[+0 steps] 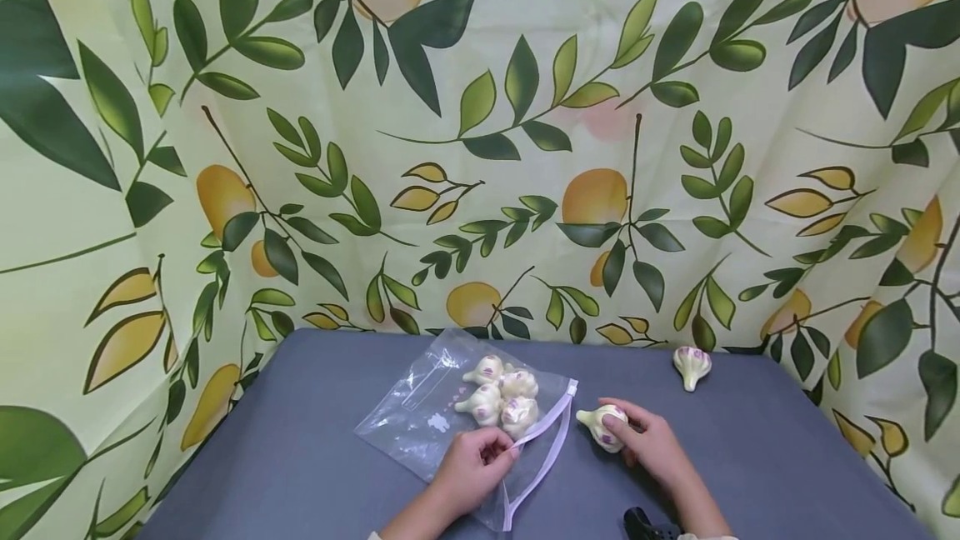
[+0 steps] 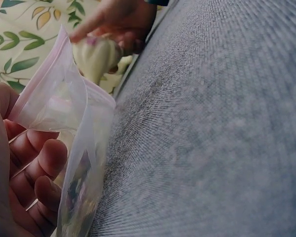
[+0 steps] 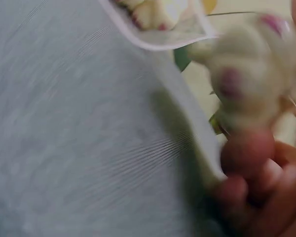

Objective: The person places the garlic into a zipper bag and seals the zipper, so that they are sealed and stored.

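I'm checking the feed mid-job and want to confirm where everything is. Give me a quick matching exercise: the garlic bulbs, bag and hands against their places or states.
Things:
1. left hand
2. right hand
3. lone garlic bulb
4. four garlic bulbs

Places or states:
A. inside the clear bag
B. holds a garlic bulb beside the bag's opening
C. lies apart at the far right of the grey table
D. pinches the bag's edge at its opening

Pairs: 1-D, 2-B, 3-C, 4-A
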Action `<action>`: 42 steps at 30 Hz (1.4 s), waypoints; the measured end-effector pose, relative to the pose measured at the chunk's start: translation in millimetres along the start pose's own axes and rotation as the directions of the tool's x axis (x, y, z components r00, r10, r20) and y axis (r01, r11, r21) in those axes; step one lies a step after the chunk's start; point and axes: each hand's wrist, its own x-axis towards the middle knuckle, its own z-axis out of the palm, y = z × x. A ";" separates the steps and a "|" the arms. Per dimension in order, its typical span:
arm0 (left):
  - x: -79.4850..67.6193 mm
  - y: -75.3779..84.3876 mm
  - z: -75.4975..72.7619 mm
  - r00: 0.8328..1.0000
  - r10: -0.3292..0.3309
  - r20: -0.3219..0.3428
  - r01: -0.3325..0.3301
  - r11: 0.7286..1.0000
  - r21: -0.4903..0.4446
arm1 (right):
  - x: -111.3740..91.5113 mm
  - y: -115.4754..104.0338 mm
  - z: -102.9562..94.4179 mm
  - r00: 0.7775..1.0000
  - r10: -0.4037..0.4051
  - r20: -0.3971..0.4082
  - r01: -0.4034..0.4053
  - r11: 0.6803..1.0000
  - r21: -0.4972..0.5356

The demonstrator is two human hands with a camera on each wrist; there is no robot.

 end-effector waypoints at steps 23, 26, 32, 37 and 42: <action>-5.8 -3.7 2.5 0.999 -0.043 -0.021 0.042 0.999 -0.027 | -7.9 -15.5 55.6 0.910 -0.066 0.409 0.004 0.988 0.153; -3.4 -2.6 3.4 0.999 -0.032 -0.024 0.031 0.999 -0.020 | -8.4 -18.4 57.9 0.916 -0.069 0.395 0.000 0.985 0.172; -1.4 0.4 1.3 0.999 -0.042 -0.008 0.042 0.999 -0.033 | -8.8 -20.4 53.7 0.905 -0.106 0.411 0.008 0.973 0.232; -1.4 1.3 -0.1 0.999 -0.034 -0.010 0.034 0.998 -0.055 | -6.6 -17.1 52.4 0.899 -0.095 0.427 -0.016 0.969 0.247; -2.6 -0.1 -0.1 0.999 -0.043 -0.005 0.042 0.998 -0.053 | -5.4 -13.3 54.1 0.906 -0.082 0.416 -0.021 0.971 0.236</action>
